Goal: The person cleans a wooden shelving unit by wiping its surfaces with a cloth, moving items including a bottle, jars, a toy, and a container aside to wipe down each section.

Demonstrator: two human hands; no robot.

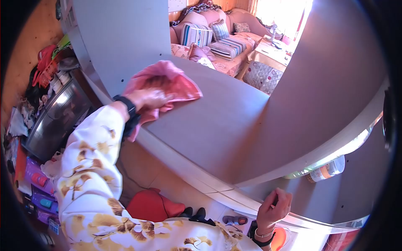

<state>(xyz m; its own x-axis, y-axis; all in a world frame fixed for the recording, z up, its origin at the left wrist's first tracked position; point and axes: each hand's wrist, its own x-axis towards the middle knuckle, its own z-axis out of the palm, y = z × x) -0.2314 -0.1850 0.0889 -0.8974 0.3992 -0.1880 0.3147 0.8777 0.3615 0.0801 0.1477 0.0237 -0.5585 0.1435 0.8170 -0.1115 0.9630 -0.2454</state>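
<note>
While my left hand (155, 98) grasps the pink cloth (184, 87), I'd steer it flat in overlapping strokes across the grey shelf (205, 125), my right hand (274, 207) loosely clenched

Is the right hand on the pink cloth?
No, the left hand is on the pink cloth, while the right hand is apart from it, lower in the picture.

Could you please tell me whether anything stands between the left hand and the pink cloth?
Nothing visible does: the left hand directly touches the pink cloth, which lies partly on the gray shelf.
</note>
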